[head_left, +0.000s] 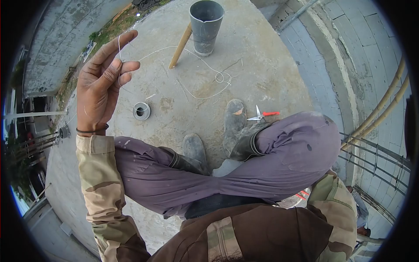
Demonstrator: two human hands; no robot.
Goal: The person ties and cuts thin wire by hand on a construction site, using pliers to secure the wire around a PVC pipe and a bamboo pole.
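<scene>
My left hand (pixel 102 81) is raised at the upper left, its thumb and fingers pinching a thin white string (pixel 120 54). From there the string runs right across the concrete floor and lies in loose loops near the bucket. My right hand is out of sight; only the right sleeve (pixel 334 209) shows at the lower right. Below and right of my left hand sits a small grey ring-shaped spool (pixel 141 111). Red-handled scissors (pixel 262 114) lie spread beside my boot (pixel 235 120).
A dark grey bucket (pixel 206 28) stands at the top, with a wooden stick (pixel 180 46) against it. Metal rebar (pixel 377 157) and bamboo poles (pixel 379 109) are by the block wall (pixel 349 39) on the right. Part of another person (pixel 361 209) shows at the lower right.
</scene>
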